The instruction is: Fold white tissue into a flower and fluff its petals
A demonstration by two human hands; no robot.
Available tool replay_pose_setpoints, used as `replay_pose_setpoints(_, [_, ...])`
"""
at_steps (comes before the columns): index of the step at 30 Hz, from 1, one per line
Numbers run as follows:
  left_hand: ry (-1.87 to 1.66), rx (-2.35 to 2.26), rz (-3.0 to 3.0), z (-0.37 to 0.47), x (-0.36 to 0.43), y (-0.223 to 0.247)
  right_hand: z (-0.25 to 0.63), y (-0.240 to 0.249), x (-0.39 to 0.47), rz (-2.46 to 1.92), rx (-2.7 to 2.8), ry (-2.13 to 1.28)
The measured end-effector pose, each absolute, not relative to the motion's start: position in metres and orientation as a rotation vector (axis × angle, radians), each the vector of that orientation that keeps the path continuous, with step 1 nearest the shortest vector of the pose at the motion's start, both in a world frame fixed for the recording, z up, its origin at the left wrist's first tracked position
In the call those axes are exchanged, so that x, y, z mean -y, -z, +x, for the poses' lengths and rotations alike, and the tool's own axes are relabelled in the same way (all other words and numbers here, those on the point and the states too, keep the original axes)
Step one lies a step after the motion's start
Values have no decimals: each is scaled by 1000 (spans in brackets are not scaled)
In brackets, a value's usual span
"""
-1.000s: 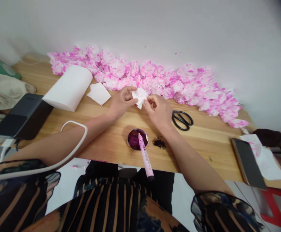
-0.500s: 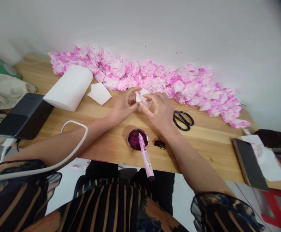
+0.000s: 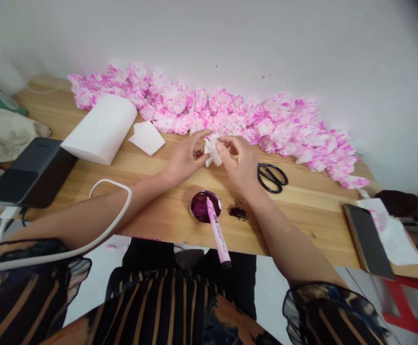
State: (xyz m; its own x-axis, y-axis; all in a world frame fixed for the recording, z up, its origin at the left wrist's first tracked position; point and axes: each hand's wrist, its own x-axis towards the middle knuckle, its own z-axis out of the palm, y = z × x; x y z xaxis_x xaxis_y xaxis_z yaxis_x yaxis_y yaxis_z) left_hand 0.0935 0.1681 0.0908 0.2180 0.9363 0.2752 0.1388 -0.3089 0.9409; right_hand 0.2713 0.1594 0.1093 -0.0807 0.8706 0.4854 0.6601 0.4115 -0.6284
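Between my two hands is a small ruffled white tissue paper flower (image 3: pixel 213 150), held just above the table. My left hand (image 3: pixel 187 155) has thumb and fingertips at its left edge. My right hand (image 3: pixel 240 160) pinches its right side between thumb and fingers. Below the hands stands a small cup of dark magenta dye (image 3: pixel 200 207), with a pink marker pen (image 3: pixel 219 235) leaning across its rim. A little heap of thin black ties (image 3: pixel 238 211) lies right of the cup. Black-handled scissors (image 3: pixel 272 177) lie beside my right wrist.
Along the wall runs a long bank of pink and white paper flowers (image 3: pixel 230 112). A stack of white paper (image 3: pixel 103 129) and loose folded sheets (image 3: pixel 147 138) lie at left, near a dark box (image 3: pixel 32 172). A white cable (image 3: pixel 122 211) crosses my left forearm. A dark phone-like slab (image 3: pixel 368 239) lies at right.
The white paper has been turned and spread, so its ruffled layers now face me more fully. My right thumb and fingers have shifted on its edge. The view has moved slightly.
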Motion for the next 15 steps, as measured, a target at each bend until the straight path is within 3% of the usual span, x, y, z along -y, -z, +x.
replay_pose_setpoints(3, [-1136,-1041,1738,94,-165,-93,265,-106,-162,-1388,1835,-246])
replay_pose_setpoints(9, [-1157,-968,1627,93,-173,-86,284,-88,-185,-1332,1449,-653])
replay_pose_setpoints(15, [-1284,-839,1254,87,-194,-72,295,-91,-187,-1268,1359,-731])
